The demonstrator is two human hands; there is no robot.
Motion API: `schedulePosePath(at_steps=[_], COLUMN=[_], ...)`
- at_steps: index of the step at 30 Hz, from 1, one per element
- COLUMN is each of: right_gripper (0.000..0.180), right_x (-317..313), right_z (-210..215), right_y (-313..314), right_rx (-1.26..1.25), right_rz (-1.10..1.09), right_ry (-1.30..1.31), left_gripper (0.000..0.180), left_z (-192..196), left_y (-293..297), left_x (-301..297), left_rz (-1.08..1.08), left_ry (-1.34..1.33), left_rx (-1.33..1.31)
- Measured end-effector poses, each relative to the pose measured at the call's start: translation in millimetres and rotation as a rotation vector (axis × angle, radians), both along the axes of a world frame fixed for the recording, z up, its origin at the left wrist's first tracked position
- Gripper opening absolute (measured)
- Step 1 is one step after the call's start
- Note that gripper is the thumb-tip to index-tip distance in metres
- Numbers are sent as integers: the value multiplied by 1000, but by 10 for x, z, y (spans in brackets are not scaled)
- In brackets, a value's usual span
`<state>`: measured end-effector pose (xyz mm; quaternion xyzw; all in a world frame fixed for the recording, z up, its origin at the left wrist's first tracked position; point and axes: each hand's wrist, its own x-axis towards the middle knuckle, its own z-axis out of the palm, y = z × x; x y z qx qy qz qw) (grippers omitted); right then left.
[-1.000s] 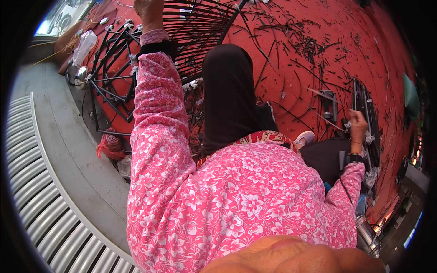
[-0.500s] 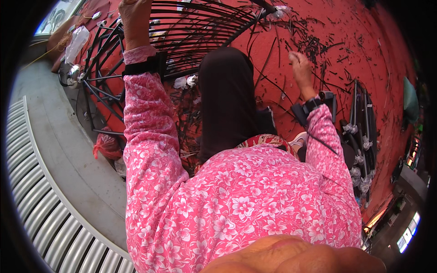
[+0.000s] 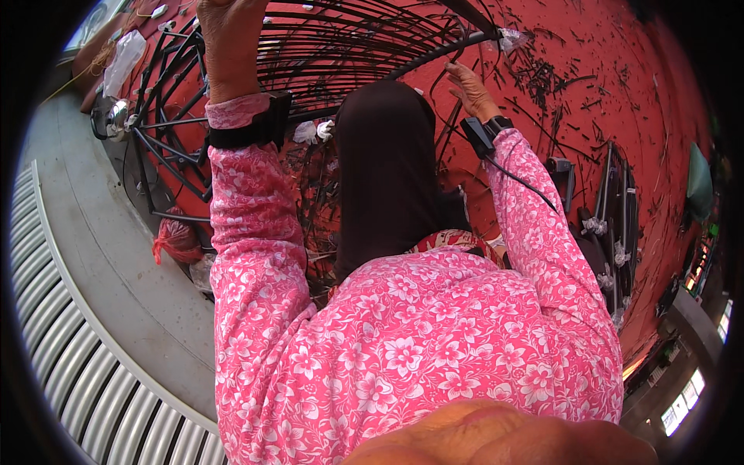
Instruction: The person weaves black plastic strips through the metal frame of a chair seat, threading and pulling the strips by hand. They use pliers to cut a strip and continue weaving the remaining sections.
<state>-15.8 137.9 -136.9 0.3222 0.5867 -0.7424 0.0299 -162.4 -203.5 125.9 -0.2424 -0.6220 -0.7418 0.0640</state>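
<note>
From my feed, the black slatted frame [image 3: 341,58] is beyond the raised knee [image 3: 385,147]. The left hand [image 3: 232,54] is at the frame's left end, cropped by the view, so I can't tell how firmly it grips, if at all. The right hand [image 3: 473,91] is just below the frame's right rail, fingers loosely bent; I can't make out whether a strip is pinched there. My worry is the cable [image 3: 527,186] off the wrist box [image 3: 477,137] — it could snag on a loose strip end and jerk that hand. A weak left hold could let the frame tip toward the knee. Left of the frame, black metal bars [image 3: 167,124] crowd the forearm; right of it, dark scraps [image 3: 542,81] litter the red floor [image 3: 659,116] — clutter to catch on.
</note>
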Motion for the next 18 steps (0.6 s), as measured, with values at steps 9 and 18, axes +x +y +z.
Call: schedulePosePath(at_steps=[9, 18], right_gripper=[61, 23], right_x=[112, 2339], right_z=[403, 2193], right_y=[-122, 849], right_rx=[223, 224], right_rz=[-61, 0], right_ry=[8, 42], left_gripper=[29, 47], left_z=[-155, -319], left_y=[221, 570], left_x=[-115, -694], left_rz=[-10, 393], left_ry=[-12, -31], left_rx=[-26, -451])
